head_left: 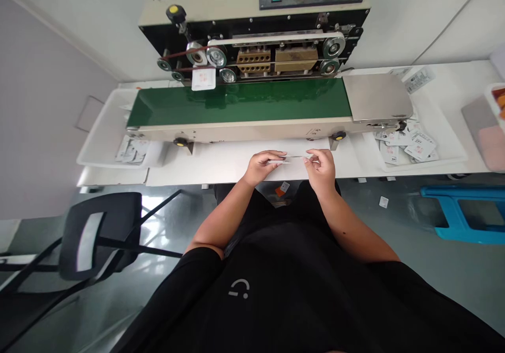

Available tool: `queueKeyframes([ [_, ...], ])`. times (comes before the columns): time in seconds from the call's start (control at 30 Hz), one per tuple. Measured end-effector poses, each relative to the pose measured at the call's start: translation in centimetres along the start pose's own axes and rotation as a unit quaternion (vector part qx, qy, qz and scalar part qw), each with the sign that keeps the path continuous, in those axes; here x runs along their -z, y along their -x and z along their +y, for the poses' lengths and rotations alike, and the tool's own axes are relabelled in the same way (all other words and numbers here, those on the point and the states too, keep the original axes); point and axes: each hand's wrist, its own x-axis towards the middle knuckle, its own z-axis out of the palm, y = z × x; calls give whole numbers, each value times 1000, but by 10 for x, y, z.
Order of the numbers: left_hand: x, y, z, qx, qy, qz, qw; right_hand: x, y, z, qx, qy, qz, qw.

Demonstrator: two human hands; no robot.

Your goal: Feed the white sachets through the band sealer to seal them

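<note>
My left hand (263,164) and my right hand (321,164) hover over the white table's front edge (221,171), fingers pinched on the two ends of a small flat clear packet (294,158) held level between them. Directly behind them runs the green conveyor belt (240,102) of a band sealing machine (252,32). One white packet (203,78) stands at the machine's rollers on the left end of the belt.
A white tray (445,148) at the right holds several white packets (408,145). Another tray (98,142) at the left holds a few more. A black chair (98,237) stands lower left, a blue stool (465,211) right. Scraps lie on the floor.
</note>
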Motion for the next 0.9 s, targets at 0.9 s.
queueKeyframes([
  [0.9,0,1,-12,-2,22,16,1000,79,-191,-51,-39,-85,2,996],
])
